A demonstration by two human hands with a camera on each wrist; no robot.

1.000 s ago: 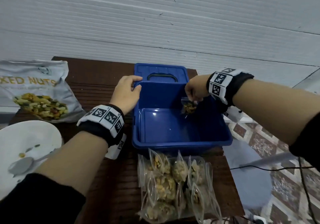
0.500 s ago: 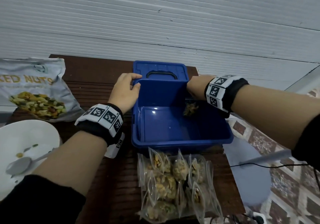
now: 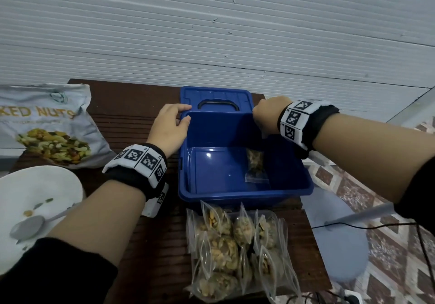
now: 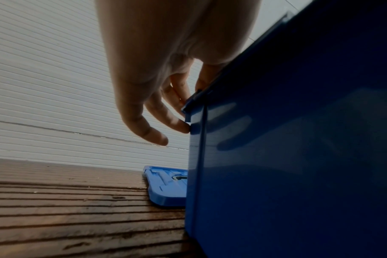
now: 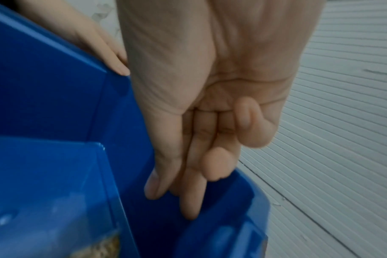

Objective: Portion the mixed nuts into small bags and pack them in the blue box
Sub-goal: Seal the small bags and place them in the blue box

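Head view shows the blue box [image 3: 244,193] standing open on the dark wooden worktop [image 3: 131,120], its lid [image 3: 216,96] lying flat just behind it. One small bag of nuts [image 3: 255,166] lies on the box floor toward the right wall, apart from both hands. The left hand [image 3: 170,127] rests on the box's far left corner, its fingers [image 4: 175,122] loosely bent with the tips touching the rim and the outer corner edge, as the left wrist view confirms. The right hand [image 3: 264,115] hangs over the far right corner of the box; in the right wrist view its fingers [image 5: 188,183] point down into the box, mostly straight with two curled in, holding nothing. In front of the box a pile of filled small bags [image 3: 237,245] lies on the worktop. To the left sit the large mixed nuts bag [image 3: 47,124] and a white plate [image 3: 35,193] with a spoon [image 3: 28,228] and a few stray nuts.
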